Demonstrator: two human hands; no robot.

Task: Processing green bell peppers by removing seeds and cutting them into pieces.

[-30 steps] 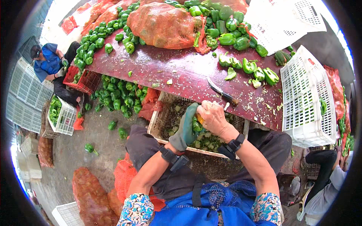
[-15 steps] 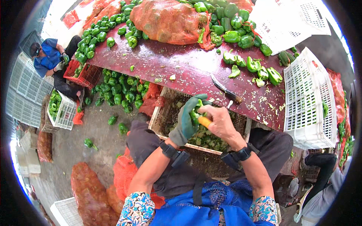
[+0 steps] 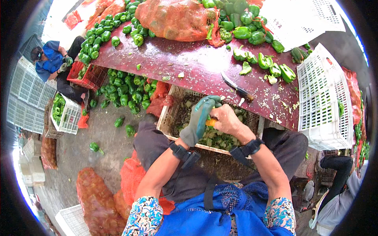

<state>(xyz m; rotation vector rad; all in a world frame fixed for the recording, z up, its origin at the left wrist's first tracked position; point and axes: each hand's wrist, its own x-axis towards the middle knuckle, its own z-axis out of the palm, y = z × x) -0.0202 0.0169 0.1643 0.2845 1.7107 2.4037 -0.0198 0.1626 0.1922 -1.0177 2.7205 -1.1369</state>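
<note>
My left hand (image 3: 198, 121), in a green and grey glove, is wrapped round a green bell pepper, which is mostly hidden between my two hands. My bare right hand (image 3: 229, 120) presses its curled fingers against the same pepper from the right. A yellow-orange cover (image 3: 211, 122) shows on one of its digits. Both hands are above a pale plastic crate (image 3: 163, 120) holding green pepper scraps (image 3: 217, 139). On the dark red table just beyond, a dark-handled knife (image 3: 237, 87) lies beside cut pepper halves (image 3: 288, 73).
The table (image 3: 169, 59) bears a red mesh sack (image 3: 173, 21) and many whole peppers (image 3: 256, 37). Stacked white crates (image 3: 321, 94) stand at its right. A person (image 3: 51, 63) sits at far left near a red crate (image 3: 93, 78). Filled sacks (image 3: 94, 200) stand near left.
My hands have come closer together, and my right fingers have turned in over the pepper. Less of the pepper shows now. The view has shifted slightly.
</note>
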